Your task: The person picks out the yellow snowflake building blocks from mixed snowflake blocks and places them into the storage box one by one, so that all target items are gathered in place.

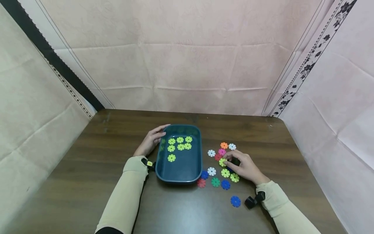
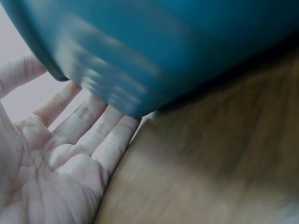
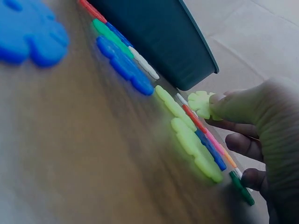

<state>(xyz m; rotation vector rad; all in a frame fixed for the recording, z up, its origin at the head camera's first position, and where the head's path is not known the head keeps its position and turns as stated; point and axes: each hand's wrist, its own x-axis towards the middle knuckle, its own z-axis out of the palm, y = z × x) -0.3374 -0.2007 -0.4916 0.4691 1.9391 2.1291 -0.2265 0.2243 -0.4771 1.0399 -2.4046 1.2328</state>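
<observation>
A dark teal tray (image 1: 195, 162) sits mid-table with several lime-green flower discs (image 1: 180, 143) inside. My left hand (image 1: 152, 139) rests with straight fingers (image 2: 88, 116) against the tray's left wall (image 2: 154, 51). To the right lies a scatter of flat flower discs in many colours (image 1: 217, 174). My right hand (image 1: 243, 165) pinches one lime-green disc (image 1: 223, 162) at its fingertips (image 3: 229, 105); the wrist view shows that disc (image 3: 201, 103) tilted up above the others lying flat.
A lone blue disc (image 1: 235, 201) lies near the table's front, large in the right wrist view (image 3: 28, 32). Pink cloth walls close in the back and sides. The wooden table (image 1: 87, 182) shows bare wood left of the tray.
</observation>
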